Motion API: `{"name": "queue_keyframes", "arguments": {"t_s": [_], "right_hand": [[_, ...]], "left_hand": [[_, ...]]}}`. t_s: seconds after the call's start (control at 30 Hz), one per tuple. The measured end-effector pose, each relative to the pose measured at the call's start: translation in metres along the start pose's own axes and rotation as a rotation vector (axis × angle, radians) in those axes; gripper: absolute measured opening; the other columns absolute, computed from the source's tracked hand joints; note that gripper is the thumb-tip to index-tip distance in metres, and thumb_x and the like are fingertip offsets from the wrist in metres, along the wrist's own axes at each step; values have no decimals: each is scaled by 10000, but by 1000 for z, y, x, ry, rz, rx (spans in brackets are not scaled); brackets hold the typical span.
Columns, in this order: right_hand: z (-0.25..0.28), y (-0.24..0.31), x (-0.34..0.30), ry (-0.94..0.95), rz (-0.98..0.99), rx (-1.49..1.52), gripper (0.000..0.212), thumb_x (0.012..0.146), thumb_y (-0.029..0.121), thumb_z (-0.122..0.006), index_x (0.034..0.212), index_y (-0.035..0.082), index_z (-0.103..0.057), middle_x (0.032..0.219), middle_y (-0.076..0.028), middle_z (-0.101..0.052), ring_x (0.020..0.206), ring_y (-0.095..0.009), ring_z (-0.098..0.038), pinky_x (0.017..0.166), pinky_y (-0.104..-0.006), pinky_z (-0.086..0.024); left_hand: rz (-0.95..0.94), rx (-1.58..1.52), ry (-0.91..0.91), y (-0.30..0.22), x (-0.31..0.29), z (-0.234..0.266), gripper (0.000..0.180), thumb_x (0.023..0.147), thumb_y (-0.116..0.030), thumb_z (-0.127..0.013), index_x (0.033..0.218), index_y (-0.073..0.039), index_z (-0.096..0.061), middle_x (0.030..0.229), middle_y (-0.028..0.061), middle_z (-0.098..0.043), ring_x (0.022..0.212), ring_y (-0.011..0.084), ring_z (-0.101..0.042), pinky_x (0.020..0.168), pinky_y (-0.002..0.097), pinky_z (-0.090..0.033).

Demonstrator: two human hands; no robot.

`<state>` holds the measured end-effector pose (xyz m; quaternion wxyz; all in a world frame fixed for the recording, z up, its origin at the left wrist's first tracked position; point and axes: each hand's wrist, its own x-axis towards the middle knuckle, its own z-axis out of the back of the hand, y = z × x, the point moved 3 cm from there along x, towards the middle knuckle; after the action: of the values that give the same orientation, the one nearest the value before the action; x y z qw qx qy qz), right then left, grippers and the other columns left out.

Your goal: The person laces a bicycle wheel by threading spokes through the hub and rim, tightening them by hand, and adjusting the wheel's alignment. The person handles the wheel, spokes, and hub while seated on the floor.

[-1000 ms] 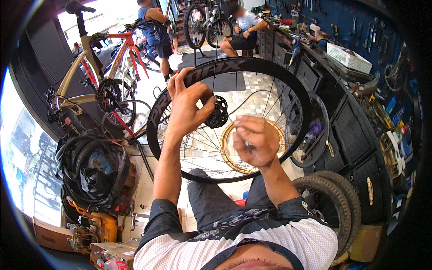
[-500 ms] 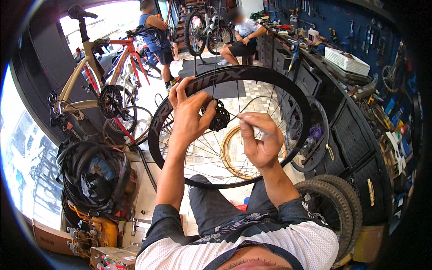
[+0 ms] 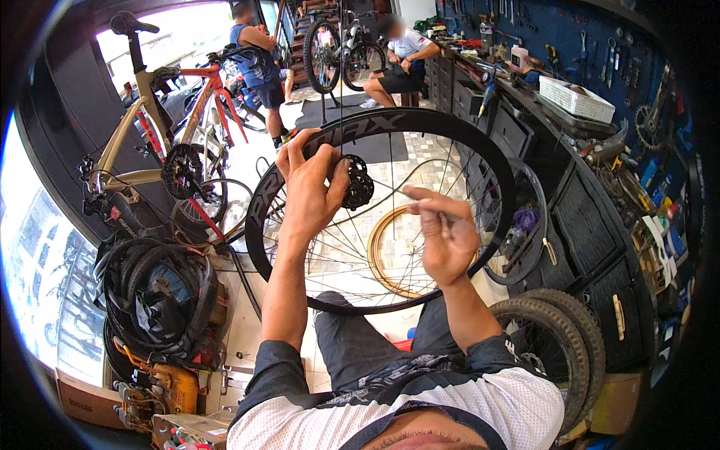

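One spoked black wheel tilts above dark-trousered legs. Left hand: thumb and fingers closed on the left edge of the black hub. Right hand: apart from the hub, toward the wheel's right edge, thumb and forefinger nearly together; blur hides whether they pinch anything. Gold rim: on the tiled floor, seen through the wheel.
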<state>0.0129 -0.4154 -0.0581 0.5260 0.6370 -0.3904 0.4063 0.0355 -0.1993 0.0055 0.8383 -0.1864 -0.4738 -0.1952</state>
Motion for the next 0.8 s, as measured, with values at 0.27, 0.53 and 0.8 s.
{"name": "queue_keyframes", "arguments": {"t_s": [0.27, 0.53, 0.8], "right_hand": [[14, -41, 46, -279, -322, 320, 388, 1089, 130, -611, 1439, 45, -468, 1091, -169, -752, 946, -213, -744, 732, -283, -592], [-40, -33, 84, -84, -272, 164, 376, 1062, 100, -654, 1416, 51, -536, 1061, -100, -746, 832, -111, -717, 643, -215, -559], [-58, -34, 74, -16, -129, 58, 263, 1032, 71, -668, 1285, 6, -699, 962, -83, -757, 817, -97, -716, 685, -247, -569]], "left_hand": [[-55, -39, 55, -10, -1, 5, 136, 954, -198, -721, 1012, -76, -706, 990, 97, -726, 1418, 375, -411, 1170, 530, -198], [-119, -50, 180, -3, -3, 11, 120, 919, -191, -770, 1014, -128, -731, 1003, 17, -715, 1454, 393, -373, 1184, 542, -181], [-173, 27, 196, -10, -2, 14, 127, 904, -224, -779, 978, -136, -724, 988, 12, -666, 1464, 395, -346, 1181, 564, -162]]}}
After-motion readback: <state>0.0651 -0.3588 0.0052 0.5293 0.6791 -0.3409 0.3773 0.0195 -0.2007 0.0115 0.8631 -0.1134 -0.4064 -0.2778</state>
